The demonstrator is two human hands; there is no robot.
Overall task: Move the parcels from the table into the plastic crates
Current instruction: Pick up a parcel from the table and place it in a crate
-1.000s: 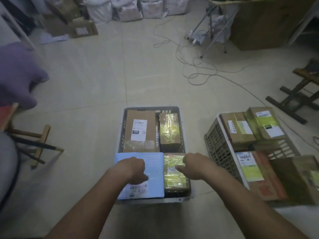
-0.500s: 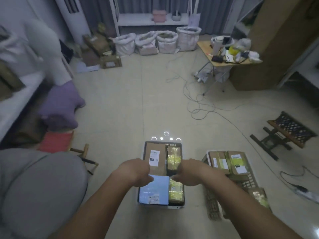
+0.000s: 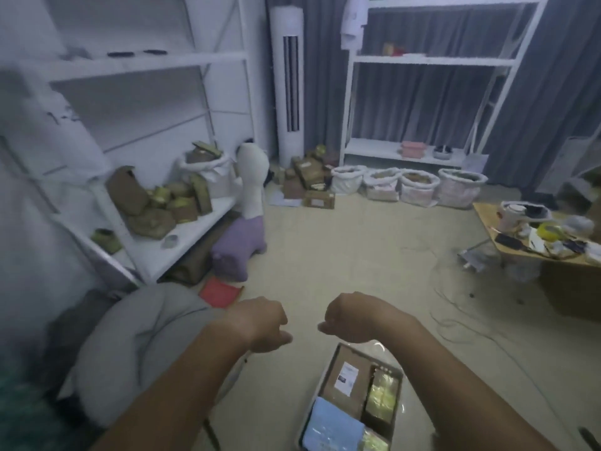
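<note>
Both hands have come up off the parcels since the earlier frames and now hang in the air above the floor, with the crate (image 3: 326, 372) dropped to the near right edge of the view. The left hand (image 3: 260, 322) and right hand (image 3: 353, 319) are held side by side, a gap between them, each with fingers loosely curled under and holding nothing. The crate sits on the floor nearer than both hands and slightly right, closer to the right hand but apart from it. Inside lie a brown box (image 3: 346, 379) at the far left, a yellow-taped parcel (image 3: 383, 397) at the far right and a blue parcel (image 3: 331, 428) at the near left. More parcels (image 3: 169, 203) are piled on the low white shelf (image 3: 182, 242) at the far left.
</note>
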